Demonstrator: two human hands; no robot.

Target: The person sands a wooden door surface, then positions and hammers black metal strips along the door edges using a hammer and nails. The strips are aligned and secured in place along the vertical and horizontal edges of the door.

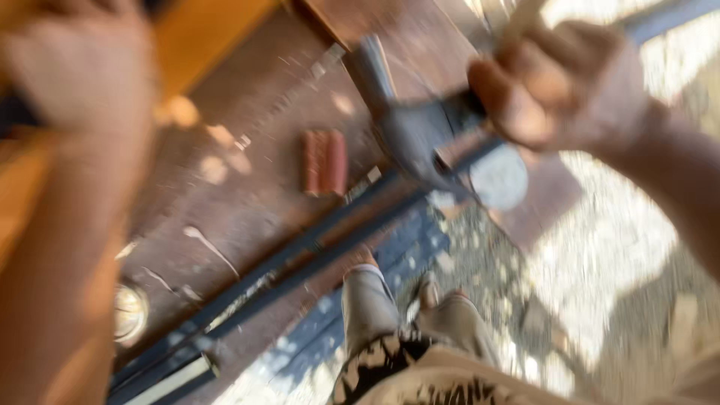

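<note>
The picture is motion-blurred. My right hand (562,82) is closed around the wooden handle of a hammer (420,124), at the upper right; its dark metal head hangs below my fist, with the claw pointing up-left and the round face down-right. My left hand (82,64) is at the upper left, raised close to the camera, its fingers too blurred to read; my forearm runs down the left edge. Nothing is visible in it.
Below lies a reddish-brown board floor (247,195) with dark metal rails (300,251) crossing it diagonally. A small reddish block (325,161) lies on the boards. A round metal tin (129,313) sits at lower left. My legs and shoes (405,315) stand near gravel ground (600,247).
</note>
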